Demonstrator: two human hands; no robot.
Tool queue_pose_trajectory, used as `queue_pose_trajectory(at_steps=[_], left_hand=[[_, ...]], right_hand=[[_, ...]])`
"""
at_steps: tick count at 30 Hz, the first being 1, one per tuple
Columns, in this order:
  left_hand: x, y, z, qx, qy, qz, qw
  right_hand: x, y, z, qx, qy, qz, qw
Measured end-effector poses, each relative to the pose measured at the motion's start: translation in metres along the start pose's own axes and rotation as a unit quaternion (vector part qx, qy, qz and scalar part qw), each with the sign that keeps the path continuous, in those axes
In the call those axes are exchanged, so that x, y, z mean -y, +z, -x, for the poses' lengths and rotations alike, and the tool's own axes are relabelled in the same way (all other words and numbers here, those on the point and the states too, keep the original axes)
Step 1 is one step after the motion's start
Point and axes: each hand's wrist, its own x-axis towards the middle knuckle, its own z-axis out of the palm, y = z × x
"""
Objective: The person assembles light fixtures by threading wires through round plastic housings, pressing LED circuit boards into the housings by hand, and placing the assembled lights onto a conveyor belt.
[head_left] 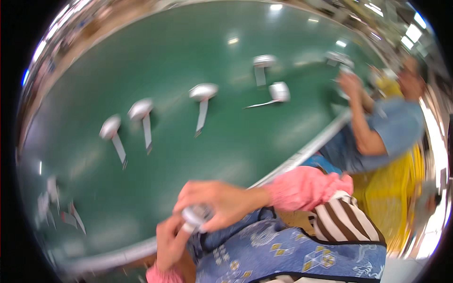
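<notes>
A small white rounded part (192, 216) with a greyish face is held close to my body, over the table's front edge. My right hand (222, 200) is closed round it from above, fingers curled over its far side. Below it, my left hand (169, 240) grips its lower end between thumb and fingers. Something white lies by the left thumb, and blur hides whether it belongs to the part. Similar white rounded pieces with flat grey strips lie apart on the green table, such as one piece (204, 90) in the middle and another (140, 109) to its left.
The green table (170, 179) has a pale rim (302, 153) along my side. Several strip-like pieces (71, 217) lie at the near left. To the right, a co-worker in a blue shirt (401, 122) handles white parts at the table, beside yellow surfaces (382, 198).
</notes>
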Motion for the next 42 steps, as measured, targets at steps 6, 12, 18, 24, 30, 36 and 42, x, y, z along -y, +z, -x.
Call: queue_pose_trajectory(at_steps=[6,12,18,24,30,36,42], left_hand=[[0.015,-0.029,0.013,0.090,-0.130,0.021,0.987],[-0.027,-0.005,0.012,0.101,0.012,-0.031,0.994],[-0.028,0.015,0.004,0.182,0.026,-0.009,0.983],[-0.051,0.061,-0.003,0.168,0.059,-0.015,0.984],[-0.051,0.090,-0.016,0.109,0.141,-0.086,0.980],[-0.031,0.104,0.009,0.031,0.229,-0.073,0.970],[-0.016,0.097,0.015,-0.026,0.273,-0.082,0.958]], right_hand=[[0.008,0.034,0.000,-0.061,0.000,0.101,0.993],[0.018,0.043,0.019,-0.108,-0.005,0.198,0.974],[0.039,0.037,0.060,-0.126,0.043,0.150,0.980],[0.047,0.022,0.096,-0.145,0.007,0.124,0.982],[0.076,-0.020,0.155,-0.336,-0.001,0.156,0.929],[0.074,-0.003,0.155,-0.309,0.017,0.170,0.936],[0.079,0.011,0.135,-0.306,0.043,0.141,0.941]])
